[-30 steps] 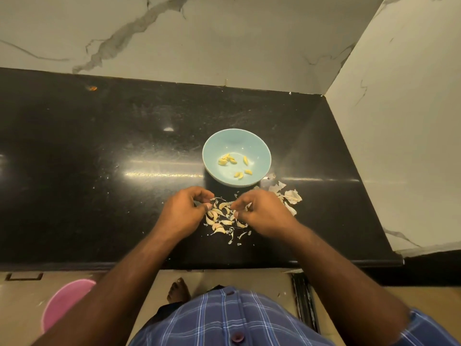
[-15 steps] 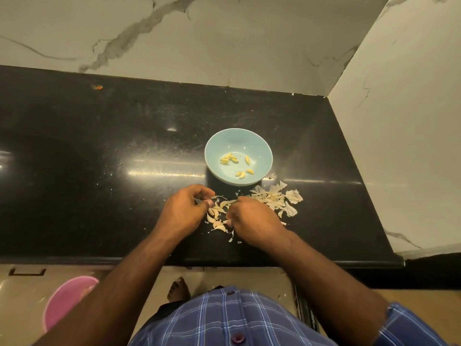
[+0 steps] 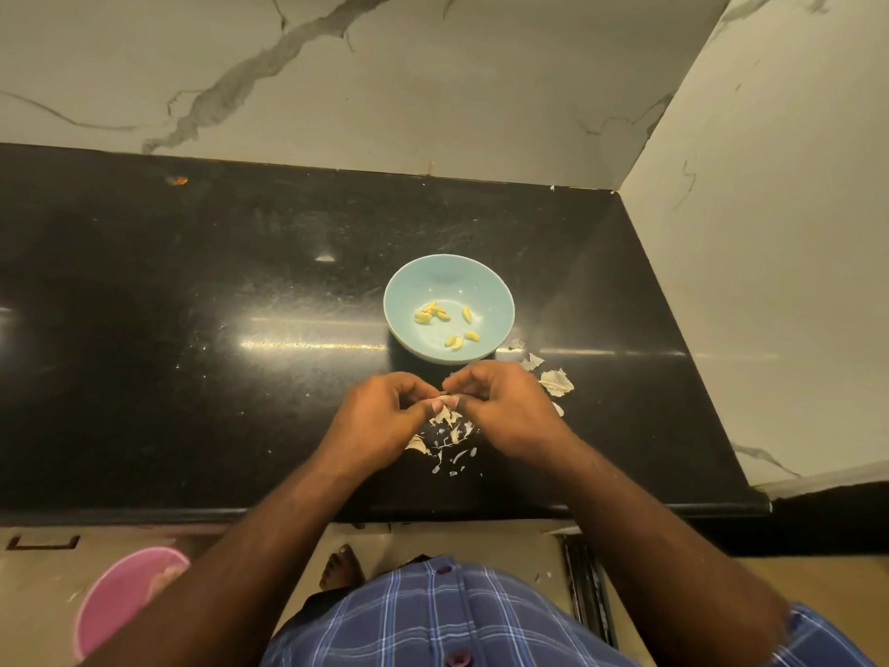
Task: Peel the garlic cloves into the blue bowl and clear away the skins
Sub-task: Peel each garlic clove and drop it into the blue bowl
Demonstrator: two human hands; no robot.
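Blue bowl point(image 3: 490, 286) holds peeled cloves point(image 3: 433, 312); no writing.

No readable text anywhere in shot, no labels, brands, nos. or signs.
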